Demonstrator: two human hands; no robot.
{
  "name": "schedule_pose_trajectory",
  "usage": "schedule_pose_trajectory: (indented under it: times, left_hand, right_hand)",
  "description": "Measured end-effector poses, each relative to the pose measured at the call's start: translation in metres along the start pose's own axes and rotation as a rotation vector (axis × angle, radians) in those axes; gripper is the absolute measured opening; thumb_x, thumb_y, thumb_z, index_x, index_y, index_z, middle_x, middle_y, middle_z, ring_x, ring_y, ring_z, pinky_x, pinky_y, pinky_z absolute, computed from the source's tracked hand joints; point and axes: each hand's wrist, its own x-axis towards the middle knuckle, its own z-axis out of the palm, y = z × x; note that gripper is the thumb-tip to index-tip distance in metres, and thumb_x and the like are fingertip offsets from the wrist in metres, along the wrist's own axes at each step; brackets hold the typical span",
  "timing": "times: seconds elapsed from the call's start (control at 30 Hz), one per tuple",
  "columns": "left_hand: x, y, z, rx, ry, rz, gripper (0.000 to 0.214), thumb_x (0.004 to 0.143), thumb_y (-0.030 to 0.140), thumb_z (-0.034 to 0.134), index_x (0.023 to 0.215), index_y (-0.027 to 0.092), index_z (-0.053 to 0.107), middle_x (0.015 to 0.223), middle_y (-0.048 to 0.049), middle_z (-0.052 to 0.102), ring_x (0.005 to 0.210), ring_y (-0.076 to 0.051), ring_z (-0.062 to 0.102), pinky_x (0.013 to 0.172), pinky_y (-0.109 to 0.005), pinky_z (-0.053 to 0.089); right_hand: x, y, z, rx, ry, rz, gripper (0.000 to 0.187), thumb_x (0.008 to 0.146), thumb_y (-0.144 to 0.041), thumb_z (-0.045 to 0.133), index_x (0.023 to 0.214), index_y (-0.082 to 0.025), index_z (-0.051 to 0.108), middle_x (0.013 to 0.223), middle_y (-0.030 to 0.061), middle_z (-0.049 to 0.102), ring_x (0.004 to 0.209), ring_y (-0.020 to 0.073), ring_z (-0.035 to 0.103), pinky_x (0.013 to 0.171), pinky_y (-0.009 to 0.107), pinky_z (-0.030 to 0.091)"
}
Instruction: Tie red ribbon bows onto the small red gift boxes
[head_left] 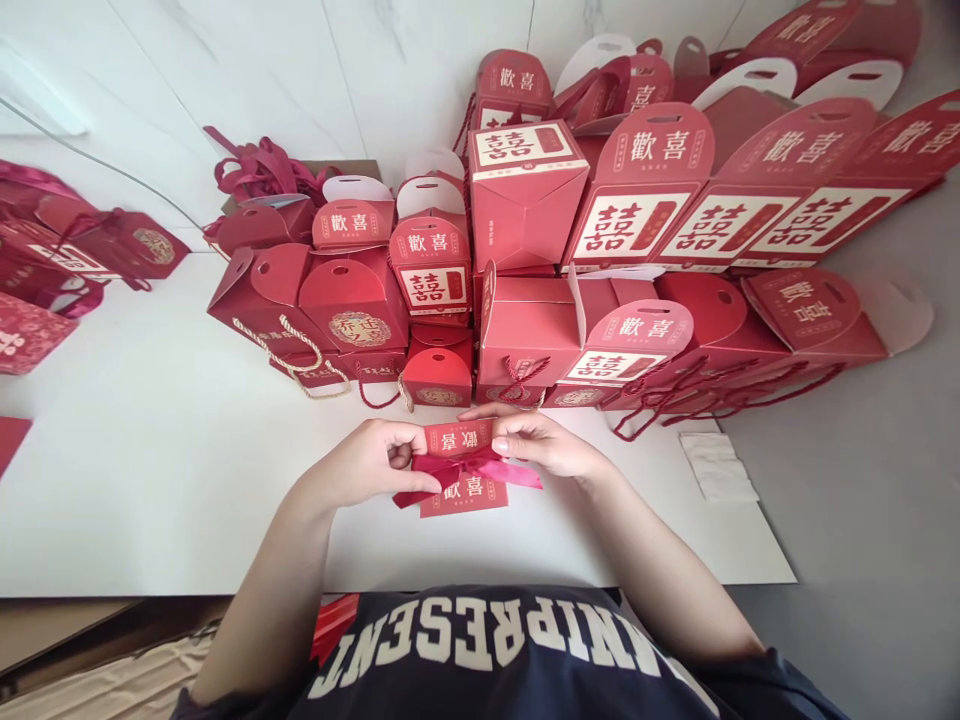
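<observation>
A small red gift box [466, 500] with pale Chinese characters on its flaps sits at the front of the white table. A dark pink ribbon [517, 473] runs across its top, gathered at the middle, with one end out to each side. On the box's left, my left hand [375, 462] is closed, thumb and fingers pinching the ribbon. My right hand [546, 447] is on the opposite side, its thumb and forefinger closed at the ribbon near the box's upper right edge. The fingers partly hide the ribbon's loops.
Behind my hands, stacked red gift boxes [352, 305] with cord handles reach the marbled wall. Larger boxes [637, 200] pile up at the right. Loose ribbons [262, 170] lie at the back, more boxes [142, 245] at the left. Folded white tissue [716, 465] lies near the table's right edge.
</observation>
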Motion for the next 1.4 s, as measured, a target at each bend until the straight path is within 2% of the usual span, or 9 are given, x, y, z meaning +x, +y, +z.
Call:
schedule_pose_trajectory:
  times: [0.13,0.33,0.43,0.6,0.73,0.93,1.13,1.2,1.4]
  left_hand:
    - [0.001,-0.005,-0.003,-0.040,0.027,0.085,0.039,0.070,0.044,0.079,0.071,0.018,0.050,0.059,0.0060,0.049,0.054,-0.009,0.043,0.051,-0.021,0.034]
    - [-0.018,-0.021,-0.014,-0.025,0.551,0.286,0.039,0.086,0.039,0.065,0.121,0.029,0.051,0.112,-0.0034,0.062,0.097,-0.018,0.062,0.082,-0.031,0.049]
    - [-0.032,-0.028,-0.001,0.069,0.513,0.295,0.051,0.086,0.045,0.063,0.133,0.032,0.046,0.130,-0.0069,0.057,0.122,-0.026,0.055,0.101,-0.043,0.045]
    - [-0.046,-0.017,0.051,0.237,0.491,0.186,0.109,0.065,0.052,0.082,0.153,0.032,0.019,0.155,-0.0115,0.034,0.141,-0.037,0.037,0.113,-0.054,0.038]
    - [-0.054,-0.008,0.072,0.286,0.519,0.161,0.096,0.076,0.044,0.074,0.153,0.031,0.018,0.153,-0.0102,0.037,0.138,-0.033,0.043,0.111,-0.049,0.043]
    - [-0.098,-0.039,0.024,0.227,0.522,0.147,0.077,0.078,0.027,0.067,0.146,0.030,0.031,0.147,-0.0064,0.045,0.128,-0.027,0.053,0.103,-0.041,0.053]
    - [-0.150,-0.119,-0.029,0.315,1.141,-0.282,0.089,0.073,0.047,0.072,0.148,0.018,0.033,0.140,-0.0151,0.048,0.126,-0.034,0.052,0.100,-0.049,0.053]
    - [-0.150,-0.141,-0.038,0.277,1.275,-0.342,0.102,0.074,0.048,0.071,0.154,0.013,0.018,0.151,-0.0217,0.032,0.138,-0.036,0.038,0.106,-0.051,0.047]
    - [-0.130,-0.162,-0.065,0.376,1.392,-0.298,0.104,0.063,0.046,0.081,0.149,0.017,0.030,0.143,-0.0175,0.034,0.139,-0.034,0.036,0.111,-0.051,0.041]
  right_hand:
    - [-0.006,-0.004,0.004,-0.052,0.042,0.011,0.033,0.093,-0.046,0.059,0.076,-0.018,0.066,0.139,0.0054,0.055,0.124,0.0236,0.055,0.105,0.034,0.042]
    - [-0.032,-0.004,0.013,0.017,0.248,-0.009,0.030,0.097,-0.042,0.053,0.123,-0.026,0.055,0.126,0.0074,0.060,0.106,0.0197,0.062,0.095,0.036,0.048]
    - [-0.041,-0.003,0.020,-0.088,0.361,0.028,0.025,0.098,-0.043,0.052,0.111,-0.023,0.058,0.107,0.0057,0.064,0.097,0.0180,0.061,0.092,0.034,0.048]
    - [-0.043,-0.005,0.041,-0.190,0.247,0.077,0.029,0.099,-0.041,0.050,0.121,-0.023,0.055,0.122,0.0077,0.062,0.105,0.0194,0.062,0.093,0.034,0.049]
    - [-0.044,0.000,0.048,-0.188,0.254,0.081,0.031,0.099,-0.042,0.049,0.121,-0.022,0.055,0.125,0.0083,0.061,0.104,0.0197,0.063,0.091,0.033,0.050]
    - [-0.050,0.017,0.042,-0.233,0.269,0.196,0.031,0.100,-0.047,0.046,0.113,-0.022,0.058,0.108,0.0056,0.066,0.105,0.0203,0.061,0.093,0.031,0.044]
    - [-0.051,0.018,0.044,-0.337,0.257,0.236,0.030,0.100,-0.047,0.044,0.101,-0.022,0.061,0.102,0.0026,0.066,0.099,0.0193,0.060,0.089,0.028,0.041]
    - [-0.049,0.018,0.046,-0.362,0.252,0.240,0.030,0.100,-0.046,0.044,0.100,-0.022,0.061,0.101,0.0022,0.066,0.098,0.0192,0.060,0.088,0.027,0.041]
    - [-0.044,0.022,0.049,-0.415,0.235,0.246,0.030,0.101,-0.045,0.043,0.097,-0.022,0.061,0.099,0.0026,0.066,0.094,0.0191,0.061,0.085,0.027,0.041]
